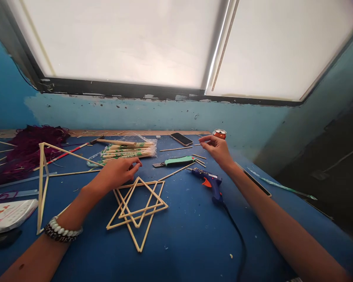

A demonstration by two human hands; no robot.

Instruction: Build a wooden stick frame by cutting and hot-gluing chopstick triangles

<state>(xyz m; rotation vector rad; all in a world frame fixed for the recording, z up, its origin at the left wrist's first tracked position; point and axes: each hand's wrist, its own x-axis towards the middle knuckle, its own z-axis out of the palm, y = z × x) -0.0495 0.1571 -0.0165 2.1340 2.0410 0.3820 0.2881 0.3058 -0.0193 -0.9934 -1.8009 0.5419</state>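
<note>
Taking the star frame [141, 210] as the centre of the dial, the joining there looks well advanced: thin pale sticks already meet at sharp corners in overlapping triangles, lying on the blue tabletop [188, 243], though whether every crossing is glued cannot be told. A second angular frame [41, 184], towards nine o'clock, also has its visible corners made up. Not yet fixed to either are several loose sticks [175, 149] around one o'clock, some cut short, and a bundle of sticks [129, 150] at twelve in crinkled, clear plastic printed with green. The left hand [122, 170] hovers at eleven, fingers loosely curled with a narrow gap to the thumb and nothing visible in it. The right hand [216, 149], at two, has its fingertips drawn close together; whether they pinch something tiny cannot be told. Nearer along two lies the glue gun [208, 181], smooth dark-blue plastic with an orange trigger, its nozzle speckled with pale residue. The cutter [179, 160], at one, has a mint-green handle and a flat metal blade bared. At ten, purple yarn [32, 147] heaps up, stringy and tangled.
</note>
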